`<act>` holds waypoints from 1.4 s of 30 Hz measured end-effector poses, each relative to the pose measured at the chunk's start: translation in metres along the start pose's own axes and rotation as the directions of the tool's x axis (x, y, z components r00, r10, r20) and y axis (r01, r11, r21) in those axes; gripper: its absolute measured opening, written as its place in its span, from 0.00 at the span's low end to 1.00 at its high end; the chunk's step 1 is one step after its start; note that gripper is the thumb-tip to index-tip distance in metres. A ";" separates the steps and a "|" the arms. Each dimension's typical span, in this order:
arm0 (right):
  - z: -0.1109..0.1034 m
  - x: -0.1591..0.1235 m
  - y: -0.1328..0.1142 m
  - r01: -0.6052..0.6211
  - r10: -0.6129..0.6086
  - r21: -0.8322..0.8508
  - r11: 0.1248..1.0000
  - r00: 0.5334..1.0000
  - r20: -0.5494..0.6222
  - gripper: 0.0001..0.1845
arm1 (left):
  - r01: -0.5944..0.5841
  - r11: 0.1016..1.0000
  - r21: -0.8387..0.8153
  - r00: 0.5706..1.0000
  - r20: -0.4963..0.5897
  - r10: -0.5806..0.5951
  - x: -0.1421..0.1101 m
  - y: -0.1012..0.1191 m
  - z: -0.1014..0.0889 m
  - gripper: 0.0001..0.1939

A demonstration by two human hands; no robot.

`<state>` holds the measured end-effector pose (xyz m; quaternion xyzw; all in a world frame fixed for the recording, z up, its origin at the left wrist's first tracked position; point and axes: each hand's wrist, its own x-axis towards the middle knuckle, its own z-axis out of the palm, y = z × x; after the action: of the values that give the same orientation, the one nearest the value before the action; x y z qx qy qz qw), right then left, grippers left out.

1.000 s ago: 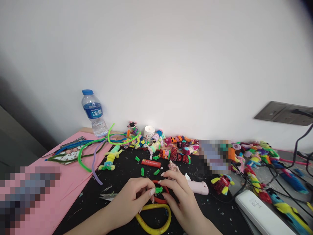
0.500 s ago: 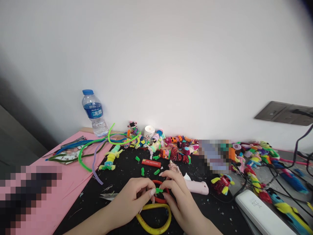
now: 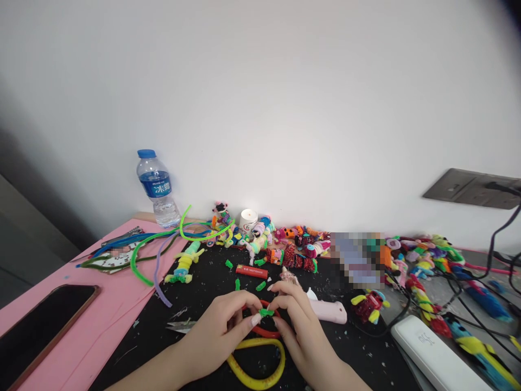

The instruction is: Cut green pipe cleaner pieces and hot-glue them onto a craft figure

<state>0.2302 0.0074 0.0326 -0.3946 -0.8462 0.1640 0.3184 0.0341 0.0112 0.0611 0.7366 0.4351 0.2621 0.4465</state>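
Observation:
Between my two hands is a short green pipe-cleaner piece (image 3: pixel 266 313), small and fuzzy. My left hand (image 3: pixel 228 326) pinches its left end between thumb and index finger. At its right end, the thumb and index finger of my right hand (image 3: pixel 299 326) close on it, with the other fingers curled loosely above. Under the hands lie scissors with a red handle loop and a yellow handle loop (image 3: pixel 256 386); their blades (image 3: pixel 179 326) stick out left of my left hand. Several similar green bits (image 3: pixel 261 286) lie just beyond, beside a red lighter (image 3: pixel 251 272).
A black mat (image 3: pixel 211 293) covers the work surface. Left are pink paper (image 3: pixel 118 320), a phone (image 3: pixel 44 331), loose pipe cleaners (image 3: pixel 140 266) and a water bottle (image 3: pixel 157 187). Pipe-cleaner figures (image 3: pixel 185 263) line the wall. A pink-handled tool (image 3: pixel 329 311), white power bank (image 3: pixel 439 353) and cables lie right.
The green piece has shifted slightly up and right and turned a little between my fingertips. Both hands have otherwise stayed in place.

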 end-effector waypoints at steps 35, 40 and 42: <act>-0.002 0.003 -0.003 -0.010 0.012 -0.021 1.000 0.998 0.061 0.13 | -0.244 0.938 0.245 0.963 -0.055 0.265 -0.001 -0.023 0.003 0.07; -0.002 0.001 -0.004 0.006 -0.004 -0.041 0.999 0.998 0.058 0.12 | -0.236 0.940 0.245 0.963 -0.072 0.261 -0.001 -0.026 0.004 0.07; -0.002 0.001 -0.004 0.008 -0.006 -0.047 0.999 0.998 0.055 0.12 | -0.244 0.938 0.245 0.960 -0.080 0.270 -0.001 -0.028 0.005 0.06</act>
<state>0.2284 0.0057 0.0368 -0.3944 -0.8597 0.1535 0.2860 0.0261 0.0145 0.0339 0.8184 0.3873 0.3064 0.2937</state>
